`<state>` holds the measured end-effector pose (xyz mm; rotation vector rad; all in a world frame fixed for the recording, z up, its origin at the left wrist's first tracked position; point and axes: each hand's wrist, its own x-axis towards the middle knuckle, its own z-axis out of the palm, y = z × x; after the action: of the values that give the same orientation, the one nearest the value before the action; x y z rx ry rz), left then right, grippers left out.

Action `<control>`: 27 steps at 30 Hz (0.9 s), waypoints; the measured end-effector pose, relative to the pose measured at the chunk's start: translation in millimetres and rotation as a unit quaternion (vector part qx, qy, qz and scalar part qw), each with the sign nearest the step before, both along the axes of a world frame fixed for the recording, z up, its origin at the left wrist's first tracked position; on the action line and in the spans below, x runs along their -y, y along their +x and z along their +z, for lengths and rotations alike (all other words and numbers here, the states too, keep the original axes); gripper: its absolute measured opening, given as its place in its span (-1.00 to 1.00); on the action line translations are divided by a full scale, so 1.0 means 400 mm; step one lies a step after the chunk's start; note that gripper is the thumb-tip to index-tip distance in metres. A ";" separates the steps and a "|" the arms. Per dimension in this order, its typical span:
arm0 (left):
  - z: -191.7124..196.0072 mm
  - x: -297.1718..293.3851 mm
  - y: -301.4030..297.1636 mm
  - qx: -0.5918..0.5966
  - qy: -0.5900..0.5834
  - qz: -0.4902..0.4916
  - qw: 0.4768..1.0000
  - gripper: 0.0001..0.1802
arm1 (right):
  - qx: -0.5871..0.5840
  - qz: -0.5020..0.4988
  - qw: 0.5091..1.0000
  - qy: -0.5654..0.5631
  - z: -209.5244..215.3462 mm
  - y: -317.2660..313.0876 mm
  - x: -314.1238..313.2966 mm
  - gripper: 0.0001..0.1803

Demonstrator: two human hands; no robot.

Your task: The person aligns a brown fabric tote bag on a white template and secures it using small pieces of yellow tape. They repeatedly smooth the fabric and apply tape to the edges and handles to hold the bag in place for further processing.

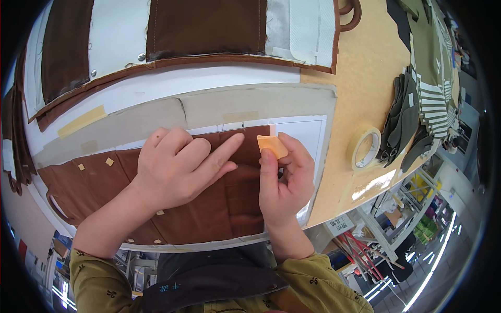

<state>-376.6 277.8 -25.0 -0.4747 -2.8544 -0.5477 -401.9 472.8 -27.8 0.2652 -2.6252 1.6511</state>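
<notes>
The right hand [287, 195] should pinch the orange piece [273, 146] lightly near the brown fabric's [209, 211] far-right corner, the left hand [172, 169] pointing, seemingly empty.

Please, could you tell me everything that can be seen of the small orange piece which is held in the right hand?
The small orange piece is light orange, flat and roughly four-sided, with a matte, paper-like look. It is tilted, with a paler strip along its upper edge. The right grip pinches it, the thumb covering part of its lower edge. In the picture it overlaps the brown material near the upper right corner; whether they touch is unclear.
</notes>
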 end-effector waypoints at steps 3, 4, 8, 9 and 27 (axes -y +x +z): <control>-0.002 0.002 0.002 -0.008 0.011 0.001 1.000 -0.50 | 0.010 0.000 0.999 0.044 0.019 -0.006 0.013 -0.66; -0.002 0.001 0.002 -0.006 0.012 0.002 1.000 -0.51 | 0.011 0.002 0.998 0.068 0.029 -0.007 0.021 -0.66; 0.001 0.001 -0.001 -0.004 0.020 0.004 1.000 -0.50 | 0.006 -0.006 0.995 0.097 0.037 -0.002 0.044 -0.67; 0.002 0.003 0.000 0.000 0.021 0.003 1.000 -0.50 | 0.010 -0.005 0.994 0.109 0.032 -0.002 0.045 -0.66; -0.005 0.006 -0.002 0.003 0.050 0.007 0.999 -0.48 | 0.000 0.014 0.987 0.161 0.014 -0.003 0.048 -0.64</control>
<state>-377.3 275.3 -27.2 -0.4365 -2.8176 -0.6871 -403.1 453.8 -22.2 0.3083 -2.8920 1.2241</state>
